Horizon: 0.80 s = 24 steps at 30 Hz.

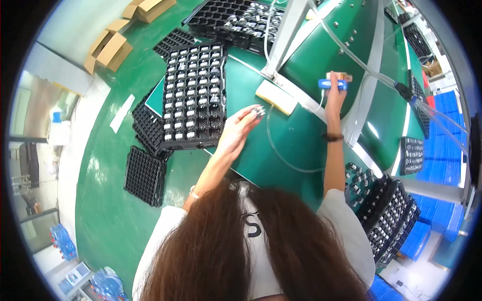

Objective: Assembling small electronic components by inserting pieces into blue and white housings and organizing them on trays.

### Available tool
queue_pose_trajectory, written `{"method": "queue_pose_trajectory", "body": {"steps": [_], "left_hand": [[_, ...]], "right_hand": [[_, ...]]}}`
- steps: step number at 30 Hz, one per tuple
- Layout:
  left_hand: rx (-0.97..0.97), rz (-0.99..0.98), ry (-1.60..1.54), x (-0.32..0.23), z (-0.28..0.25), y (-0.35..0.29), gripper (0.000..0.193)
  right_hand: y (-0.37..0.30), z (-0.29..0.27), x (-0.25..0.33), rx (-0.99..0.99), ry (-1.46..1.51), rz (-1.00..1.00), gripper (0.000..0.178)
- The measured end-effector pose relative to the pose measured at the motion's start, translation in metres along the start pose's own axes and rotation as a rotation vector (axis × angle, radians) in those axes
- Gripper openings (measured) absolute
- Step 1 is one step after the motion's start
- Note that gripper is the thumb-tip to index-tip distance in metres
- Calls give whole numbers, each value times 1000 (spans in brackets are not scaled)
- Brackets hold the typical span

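My left hand (238, 131) pinches a small silvery metal part (258, 112) at its fingertips, just right of a tall black tray. That tray (223, 75) holds rows of similar small parts in its pockets; several pockets at its near right corner hold none. Farther right, my right hand (334, 100) is closed around a small blue handheld device (332, 84) with a white cord hanging from it. An orange-and-white object (346, 77) shows just behind the device. Between my hands lies a pale yellow and white block (276, 97).
More black trays (145, 175) are stacked at left, and a larger stack with loose parts (241, 25) stands at the back. A grey metal post (288, 37) rises behind the block. Clear tubing (351, 52) crosses overhead. Filled trays (386, 215) and blue bins (442, 165) are at right.
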<state>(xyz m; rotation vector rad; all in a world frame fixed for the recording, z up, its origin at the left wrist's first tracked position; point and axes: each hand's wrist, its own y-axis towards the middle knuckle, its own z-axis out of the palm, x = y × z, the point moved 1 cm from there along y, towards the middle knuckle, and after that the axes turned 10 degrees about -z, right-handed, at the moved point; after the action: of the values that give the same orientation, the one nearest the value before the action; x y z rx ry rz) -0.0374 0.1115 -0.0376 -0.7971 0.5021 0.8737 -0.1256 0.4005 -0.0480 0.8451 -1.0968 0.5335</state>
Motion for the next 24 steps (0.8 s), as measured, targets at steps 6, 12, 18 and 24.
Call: {"method": "queue_pose_trajectory", "body": {"steps": [6, 12, 18, 24], "left_hand": [[22, 47, 102, 7, 16, 2, 31], [38, 103, 171, 10, 16, -6, 33], [29, 72, 80, 18, 10, -8, 36], [38, 60, 138, 16, -3, -13, 42]], "right_hand": [[-111, 42, 42, 435, 226, 321, 19], [-135, 51, 57, 536, 183, 245, 18], [-147, 54, 59, 480, 195, 237, 16], [-148, 65, 55, 597, 218, 114, 16]]}}
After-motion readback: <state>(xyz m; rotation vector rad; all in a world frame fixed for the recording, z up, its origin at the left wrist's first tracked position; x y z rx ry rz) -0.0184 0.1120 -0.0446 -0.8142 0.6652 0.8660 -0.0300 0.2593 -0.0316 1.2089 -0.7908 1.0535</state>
